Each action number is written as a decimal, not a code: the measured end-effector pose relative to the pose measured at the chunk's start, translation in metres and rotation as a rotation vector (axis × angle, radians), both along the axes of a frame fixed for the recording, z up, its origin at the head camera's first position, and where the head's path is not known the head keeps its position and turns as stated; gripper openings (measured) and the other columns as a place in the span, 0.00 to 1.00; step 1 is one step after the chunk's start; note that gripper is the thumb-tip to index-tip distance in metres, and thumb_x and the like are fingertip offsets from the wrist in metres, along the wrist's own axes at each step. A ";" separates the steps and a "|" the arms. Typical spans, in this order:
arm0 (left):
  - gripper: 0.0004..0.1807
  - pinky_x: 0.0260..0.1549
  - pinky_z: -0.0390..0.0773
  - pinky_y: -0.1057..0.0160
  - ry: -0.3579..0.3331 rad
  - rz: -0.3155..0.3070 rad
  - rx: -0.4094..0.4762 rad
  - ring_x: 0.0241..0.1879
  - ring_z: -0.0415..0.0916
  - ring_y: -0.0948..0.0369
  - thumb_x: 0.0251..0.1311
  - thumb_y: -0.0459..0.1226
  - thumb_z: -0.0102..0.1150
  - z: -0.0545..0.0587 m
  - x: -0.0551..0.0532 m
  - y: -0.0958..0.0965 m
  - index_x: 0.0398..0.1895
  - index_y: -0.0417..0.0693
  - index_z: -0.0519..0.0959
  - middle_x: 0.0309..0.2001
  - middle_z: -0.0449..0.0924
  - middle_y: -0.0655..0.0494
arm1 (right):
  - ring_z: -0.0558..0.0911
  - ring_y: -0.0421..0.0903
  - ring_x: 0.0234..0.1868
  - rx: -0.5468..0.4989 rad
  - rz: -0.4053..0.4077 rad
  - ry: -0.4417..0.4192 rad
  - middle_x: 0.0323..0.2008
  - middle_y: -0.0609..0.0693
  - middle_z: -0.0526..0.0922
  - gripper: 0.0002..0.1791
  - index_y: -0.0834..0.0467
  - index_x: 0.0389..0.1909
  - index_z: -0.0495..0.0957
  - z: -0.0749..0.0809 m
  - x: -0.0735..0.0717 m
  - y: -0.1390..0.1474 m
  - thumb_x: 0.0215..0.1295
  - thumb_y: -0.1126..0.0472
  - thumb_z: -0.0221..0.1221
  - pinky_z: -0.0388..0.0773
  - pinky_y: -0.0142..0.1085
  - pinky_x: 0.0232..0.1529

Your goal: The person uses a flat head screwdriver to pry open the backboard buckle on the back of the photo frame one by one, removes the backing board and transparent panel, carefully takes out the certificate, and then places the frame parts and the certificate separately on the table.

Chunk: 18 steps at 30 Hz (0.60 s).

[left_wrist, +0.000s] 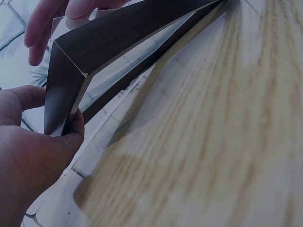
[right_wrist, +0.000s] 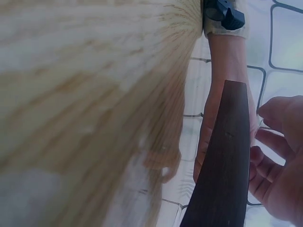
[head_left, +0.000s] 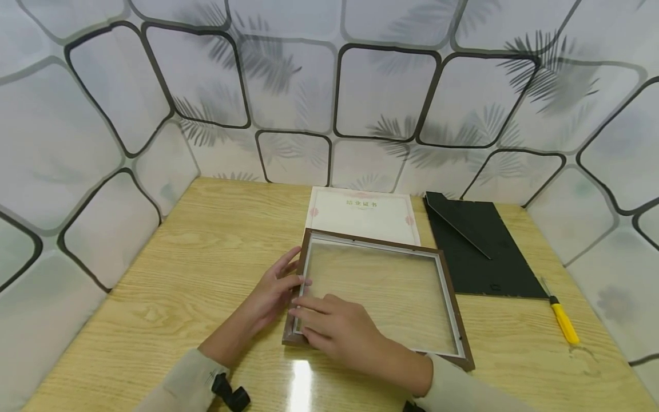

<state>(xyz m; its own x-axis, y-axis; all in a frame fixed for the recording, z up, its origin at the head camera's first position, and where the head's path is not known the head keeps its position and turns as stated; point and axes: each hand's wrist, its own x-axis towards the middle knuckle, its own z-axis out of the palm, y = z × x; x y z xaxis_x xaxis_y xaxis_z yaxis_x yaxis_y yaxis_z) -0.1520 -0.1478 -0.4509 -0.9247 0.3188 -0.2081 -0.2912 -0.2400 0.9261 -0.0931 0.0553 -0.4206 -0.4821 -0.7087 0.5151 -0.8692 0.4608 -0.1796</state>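
Note:
My left hand (head_left: 270, 292) grips the left side of a brown picture frame (head_left: 455, 309). In the left wrist view, digits of that hand (left_wrist: 33, 156) lie on both sides of the frame corner (left_wrist: 64, 90), which is raised off the table. My right hand (head_left: 340, 329) reaches across the frame's near left part. Its fingertips (left_wrist: 80, 7) pinch the edge of a clear sheet (left_wrist: 59, 26) that stands out above the frame. In the right wrist view, the right hand's bent fingers (right_wrist: 265, 170) are beside the dark frame bar (right_wrist: 222, 156).
Behind the frame lies a white certificate (head_left: 360, 214), partly covered by it. A black backing board (head_left: 463, 246) with a stand leg is at the right. Near it lies a yellow-handled screwdriver (head_left: 563, 320). Patterned walls (head_left: 288, 86) enclose the wooden table (head_left: 180, 257).

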 end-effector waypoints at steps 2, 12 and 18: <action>0.43 0.54 0.75 0.60 0.003 -0.004 -0.006 0.52 0.75 0.57 0.65 0.31 0.55 0.000 0.000 0.000 0.81 0.58 0.51 0.75 0.52 0.42 | 0.75 0.35 0.33 -0.002 0.021 0.015 0.58 0.42 0.84 0.20 0.51 0.56 0.85 0.000 -0.001 0.000 0.62 0.59 0.69 0.68 0.17 0.31; 0.41 0.52 0.75 0.61 0.028 -0.027 -0.031 0.50 0.76 0.58 0.69 0.33 0.54 0.000 0.000 -0.001 0.82 0.57 0.50 0.75 0.53 0.41 | 0.80 0.36 0.44 -0.029 0.033 -0.033 0.50 0.42 0.83 0.10 0.51 0.46 0.87 0.006 -0.001 -0.006 0.64 0.61 0.67 0.76 0.21 0.41; 0.41 0.56 0.73 0.61 0.019 0.003 -0.066 0.64 0.65 0.51 0.66 0.32 0.57 0.001 0.001 0.001 0.80 0.61 0.54 0.75 0.54 0.46 | 0.82 0.39 0.52 -0.032 0.022 -0.105 0.50 0.44 0.83 0.09 0.52 0.45 0.87 0.016 -0.002 -0.006 0.65 0.59 0.68 0.80 0.30 0.52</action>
<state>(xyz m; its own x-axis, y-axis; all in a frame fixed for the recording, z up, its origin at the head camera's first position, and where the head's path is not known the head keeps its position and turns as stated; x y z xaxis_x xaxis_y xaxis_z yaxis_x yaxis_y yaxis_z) -0.1506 -0.1471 -0.4496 -0.9295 0.3026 -0.2110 -0.2728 -0.1789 0.9453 -0.0955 0.0496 -0.4047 -0.5191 -0.7036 0.4852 -0.8546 0.4344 -0.2844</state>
